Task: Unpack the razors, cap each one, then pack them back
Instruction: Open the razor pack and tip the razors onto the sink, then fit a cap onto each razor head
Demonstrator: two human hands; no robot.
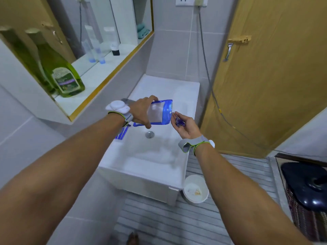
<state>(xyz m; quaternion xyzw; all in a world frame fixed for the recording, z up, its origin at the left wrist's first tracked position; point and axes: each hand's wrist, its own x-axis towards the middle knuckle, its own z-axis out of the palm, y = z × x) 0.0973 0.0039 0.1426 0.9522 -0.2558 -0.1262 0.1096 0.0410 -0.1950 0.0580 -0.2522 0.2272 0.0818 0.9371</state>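
My left hand (141,110) grips a clear plastic pouch with blue edges (159,112), tipped on its side with its mouth toward the right, above the white sink (159,156). Just beside the mouth, my right hand (185,126) is cupped palm up, and several small purple caps (179,123) lie in it. Blue razors (122,133) rest on the sink's left rim, partly hidden under my left wrist. A second blue-edged piece of packaging (137,124) lies behind the pouch, mostly covered.
The sink drain (150,134) sits below the pouch. A green bottle (65,76) stands on the mirror shelf at the left. At the right is a wooden door with a handle (228,52). A white bin (195,189) stands on the striped mat.
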